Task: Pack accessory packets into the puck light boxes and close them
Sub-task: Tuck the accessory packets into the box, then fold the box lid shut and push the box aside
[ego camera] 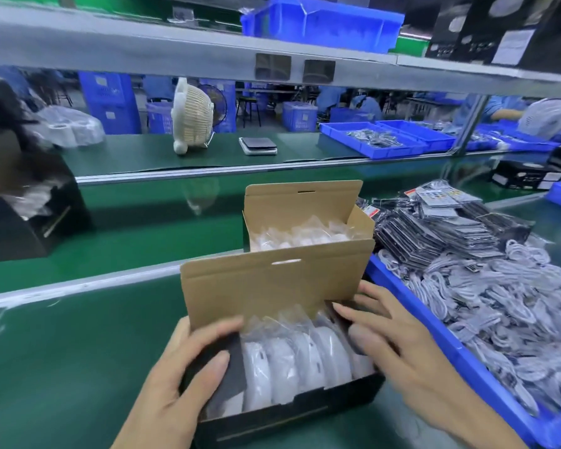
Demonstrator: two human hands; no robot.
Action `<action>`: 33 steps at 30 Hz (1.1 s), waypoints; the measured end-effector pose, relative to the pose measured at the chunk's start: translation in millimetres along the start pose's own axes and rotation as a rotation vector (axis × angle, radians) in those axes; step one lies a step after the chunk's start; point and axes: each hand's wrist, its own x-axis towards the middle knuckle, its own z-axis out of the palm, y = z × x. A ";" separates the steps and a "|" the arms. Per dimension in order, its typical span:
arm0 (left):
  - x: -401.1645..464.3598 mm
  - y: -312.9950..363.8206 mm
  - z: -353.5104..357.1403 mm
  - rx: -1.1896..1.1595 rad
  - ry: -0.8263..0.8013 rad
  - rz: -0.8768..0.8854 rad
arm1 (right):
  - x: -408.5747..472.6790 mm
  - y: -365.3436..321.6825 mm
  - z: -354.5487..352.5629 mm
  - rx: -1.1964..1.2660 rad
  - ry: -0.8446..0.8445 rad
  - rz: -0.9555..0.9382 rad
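Note:
An open black puck light box (292,413) with its brown lid (272,286) standing up sits in front of me, holding several white puck lights (305,361) in clear bags. My left hand (182,377) grips the box's left end, thumb inside on a dark flap. At the right end, my right hand (399,348) has its fingers spread on the box's edge and holds nothing. A second open box (305,218) with bagged lights stands just behind. Accessory packets (441,231) lie piled to the right.
A blue bin (460,354) at right holds several bagged white cables (506,306). An open black box (30,205) stands at far left on the green belt (78,351). Farther back are a small fan (191,115), a scale (258,145) and blue trays (382,140). A shelf runs overhead.

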 end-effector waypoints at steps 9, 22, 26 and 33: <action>-3.9 6.5 -8.7 -0.150 0.062 0.010 | 7.6 20.7 3.7 0.483 0.071 -0.032; -5.6 28.9 -5.0 0.217 0.010 -0.005 | 5.7 4.6 -12.4 0.175 -0.210 -0.101; -4.1 33.3 -13.0 0.303 -0.064 0.044 | 3.8 4.3 -10.8 0.135 -0.182 -0.148; -21.7 25.4 -12.2 0.621 -0.208 0.327 | -22.9 9.9 -8.3 -0.112 -0.158 -0.294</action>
